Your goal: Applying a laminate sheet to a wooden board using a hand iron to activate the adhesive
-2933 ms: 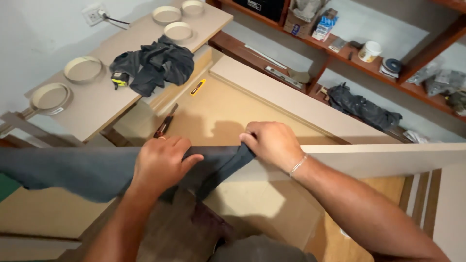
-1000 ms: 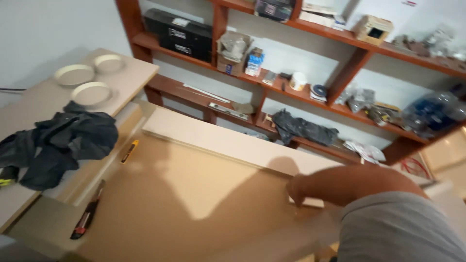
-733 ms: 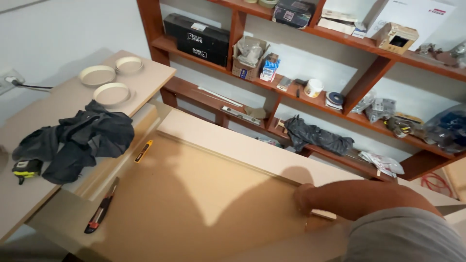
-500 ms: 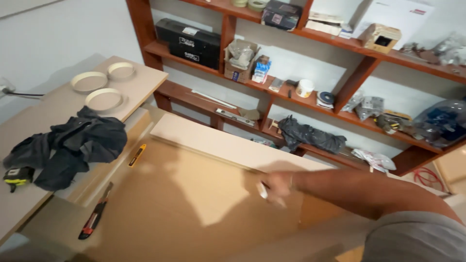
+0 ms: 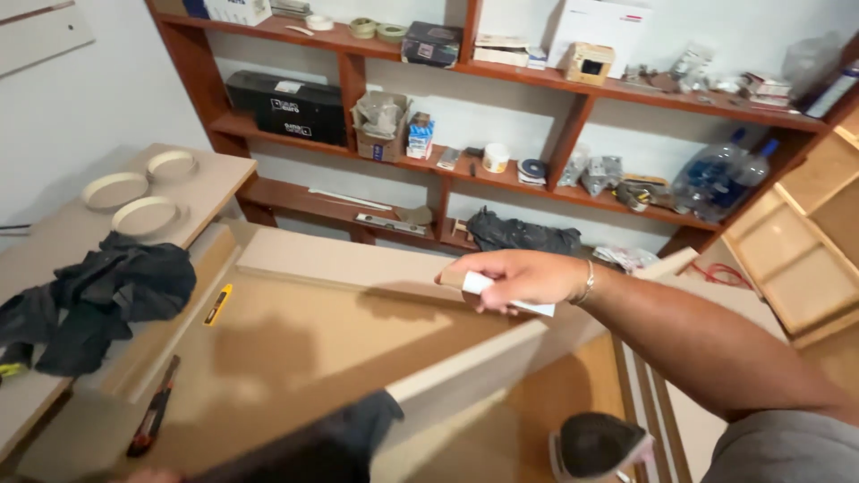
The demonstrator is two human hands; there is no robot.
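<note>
- Right hand (image 5: 519,277), frame centre: fingers closed around a small white block (image 5: 506,293), above the beige panel (image 5: 340,340).
- Left hand: barely visible at the bottom edge; finger state cannot be determined.
- Dark cloth (image 5: 309,452): draped over the panel's lower edge.
- Yellow utility knife (image 5: 217,304): left on the panel.

matt beige board panel (image 5: 295,358) — dark crumpled cloth (image 5: 107,295), glossy reddish wooden shelves (image 5: 573,94)

three round discs (image 5: 143,215), two utility knives (image 5: 217,304)

The left hand (image 5: 148,476) is cut off by the bottom edge (only a sliver shows); its grip cannot be told. The dark cloth (image 5: 309,452) is cropped too.
</note>
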